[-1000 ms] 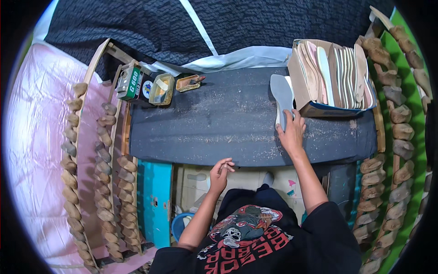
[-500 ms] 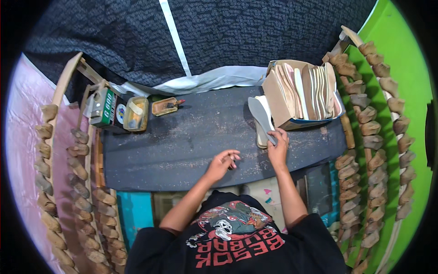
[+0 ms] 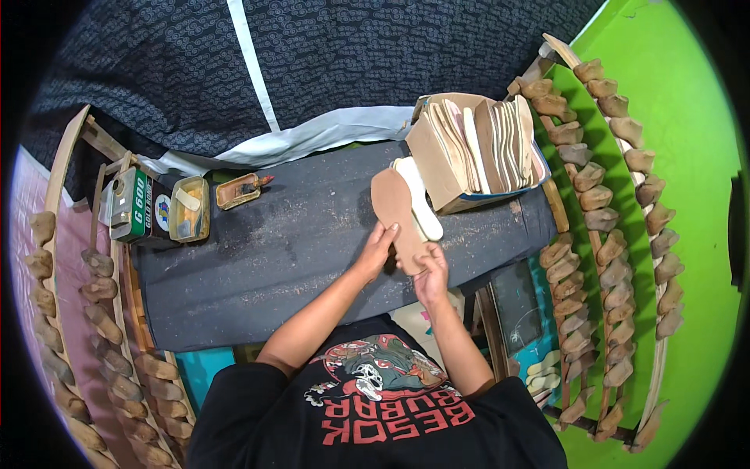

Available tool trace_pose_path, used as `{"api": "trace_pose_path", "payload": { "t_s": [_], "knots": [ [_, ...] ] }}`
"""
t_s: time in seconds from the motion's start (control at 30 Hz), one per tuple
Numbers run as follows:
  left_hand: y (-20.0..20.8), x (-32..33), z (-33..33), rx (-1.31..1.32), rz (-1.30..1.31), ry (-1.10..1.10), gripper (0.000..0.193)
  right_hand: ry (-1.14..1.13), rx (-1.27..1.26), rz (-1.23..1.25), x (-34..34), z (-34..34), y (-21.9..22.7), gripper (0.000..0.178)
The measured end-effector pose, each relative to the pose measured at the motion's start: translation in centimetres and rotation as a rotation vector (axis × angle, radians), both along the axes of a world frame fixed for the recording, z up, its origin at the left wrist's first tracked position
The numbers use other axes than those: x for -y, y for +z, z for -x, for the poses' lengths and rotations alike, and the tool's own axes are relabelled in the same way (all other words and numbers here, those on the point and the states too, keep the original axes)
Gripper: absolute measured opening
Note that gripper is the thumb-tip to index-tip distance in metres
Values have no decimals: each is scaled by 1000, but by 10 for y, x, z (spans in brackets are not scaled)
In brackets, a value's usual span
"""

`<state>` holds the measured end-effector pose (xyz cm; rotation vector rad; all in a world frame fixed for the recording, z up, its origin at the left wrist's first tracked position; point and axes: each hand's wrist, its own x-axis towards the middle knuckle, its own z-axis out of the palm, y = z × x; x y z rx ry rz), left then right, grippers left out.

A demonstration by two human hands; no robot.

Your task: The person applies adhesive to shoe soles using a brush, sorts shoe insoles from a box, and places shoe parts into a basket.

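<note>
A brown shoe insole is held over the table between my two hands, its wide end pointing away from me. My left hand pinches its left edge near the middle. At the near, narrow end, my right hand grips the heel part with thumb and fingers. Just beyond it to the right, white insoles lie on the dark cloth, partly covered by the brown one; I cannot tell how many. A cardboard box stands behind them, packed with upright insoles in white and brown.
The table has a dark cloth with scattered crumbs. At its far left are a green and white metal can, a tub of yellowish paste and a small tray with a red-tipped tool. Racks of wooden shoe lasts flank both sides.
The insole has been brought nearer and turned, its brown face now showing instead of grey. My left hand, empty before, has taken hold of it. The whole view has shifted, scenery moving left.
</note>
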<state>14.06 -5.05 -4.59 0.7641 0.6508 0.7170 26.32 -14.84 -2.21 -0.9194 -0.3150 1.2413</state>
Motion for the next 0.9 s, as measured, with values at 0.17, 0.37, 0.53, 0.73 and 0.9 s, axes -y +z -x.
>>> {"api": "trace_pose_path", "payload": {
  "t_s": [0.17,0.37,0.53,0.73,0.9],
  "knots": [
    [22,-16,-11,137,-147,181,47,173,285,97,-7,-9,-26,23],
    [38,-21,2,101,-128,157,44,316,479,86,-43,-38,-9,29],
    [29,5,8,46,-34,34,49,325,387,-1,-85,-48,19,67],
    [12,32,35,53,50,114,81,493,445,-45,-131,-35,6,45],
    [15,61,70,-9,100,358,82,699,376,-127,-132,21,-17,37]
  ]
}}
